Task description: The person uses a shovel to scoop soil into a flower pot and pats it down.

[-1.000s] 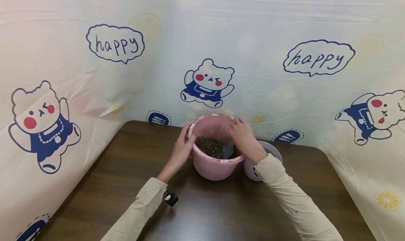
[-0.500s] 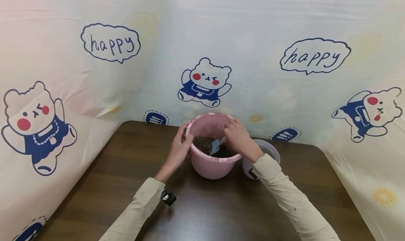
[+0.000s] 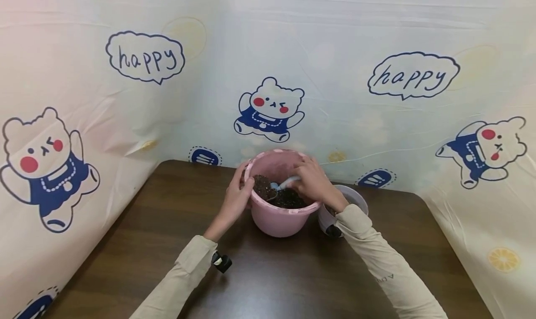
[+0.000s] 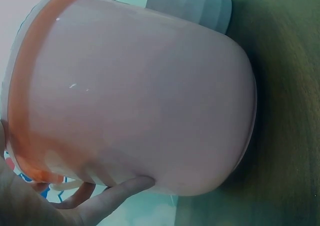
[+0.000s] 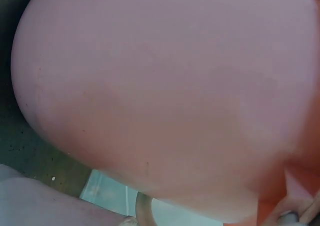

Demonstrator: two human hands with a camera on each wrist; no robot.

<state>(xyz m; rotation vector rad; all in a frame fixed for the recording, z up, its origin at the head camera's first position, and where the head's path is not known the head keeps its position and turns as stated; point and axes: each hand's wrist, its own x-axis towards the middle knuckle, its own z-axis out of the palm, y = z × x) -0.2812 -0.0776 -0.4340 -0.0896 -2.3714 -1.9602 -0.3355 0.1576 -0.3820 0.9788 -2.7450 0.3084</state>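
A pink bucket stands on the table with dark soil inside. My left hand grips its left rim, thumb on the near side. In the left wrist view, fingers of that hand lie against the bucket wall. My right hand reaches over the right rim and holds a small trowel by its pale handle. The trowel's blade is mostly hidden in the heaped soil at the bucket's left. The right wrist view is filled mostly by the bucket's outer wall.
A grey-white pot stands right of the bucket, partly behind my right forearm; some brown matter shows in it. The dark wooden table meets a printed cloth backdrop at the back and sides.
My right hand has moved the trowel from the bucket's right side leftward into the soil, which now heaps up at the left. The left hand keeps its hold on the rim.
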